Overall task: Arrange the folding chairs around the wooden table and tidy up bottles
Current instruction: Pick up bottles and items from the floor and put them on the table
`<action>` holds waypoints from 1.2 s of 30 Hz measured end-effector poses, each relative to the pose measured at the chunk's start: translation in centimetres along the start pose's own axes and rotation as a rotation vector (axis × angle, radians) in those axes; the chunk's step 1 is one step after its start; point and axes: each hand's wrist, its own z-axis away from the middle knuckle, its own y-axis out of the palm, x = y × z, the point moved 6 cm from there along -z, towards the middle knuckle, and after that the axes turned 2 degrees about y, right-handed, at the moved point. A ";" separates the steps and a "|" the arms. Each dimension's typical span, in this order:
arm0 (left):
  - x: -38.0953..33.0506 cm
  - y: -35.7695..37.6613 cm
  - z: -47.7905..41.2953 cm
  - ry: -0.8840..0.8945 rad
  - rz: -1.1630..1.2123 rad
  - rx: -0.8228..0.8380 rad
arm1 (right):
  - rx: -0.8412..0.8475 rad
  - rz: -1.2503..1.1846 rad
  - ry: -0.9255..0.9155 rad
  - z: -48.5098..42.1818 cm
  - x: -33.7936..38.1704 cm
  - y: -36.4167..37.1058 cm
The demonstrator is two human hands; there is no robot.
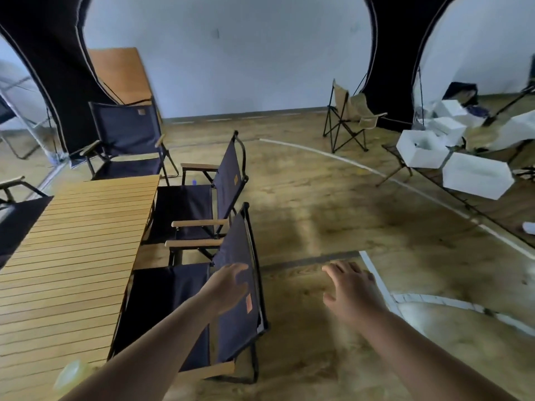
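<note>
White boxes (pixel 474 175) sit far right, a yellowish bottle (pixel 71 374) at the near edge of the wooden table (pixel 75 256); the left hand (pixel 228 287), fingers loosely spread, overlaps the near navy folding chair (pixel 236 244) beside the table, and the right hand (pixel 350 287) is open, empty, over the floor.

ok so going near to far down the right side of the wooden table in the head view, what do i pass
nearest dark folding chair → second dark folding chair → dark folding chair at the table's far end → folded wooden panel leaning behind it
</note>
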 end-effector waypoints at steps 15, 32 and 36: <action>-13.1 -5.3 -20.8 -0.031 0.082 -0.105 | -0.039 0.006 -0.128 -25.5 -5.6 -6.1; -17.7 -13.5 -40.0 -0.203 0.174 -0.344 | 0.011 0.080 -0.336 -51.7 -11.6 -10.8; -16.6 -16.3 -45.9 -0.221 0.186 -0.371 | 0.013 0.086 -0.376 -58.5 -9.8 -11.2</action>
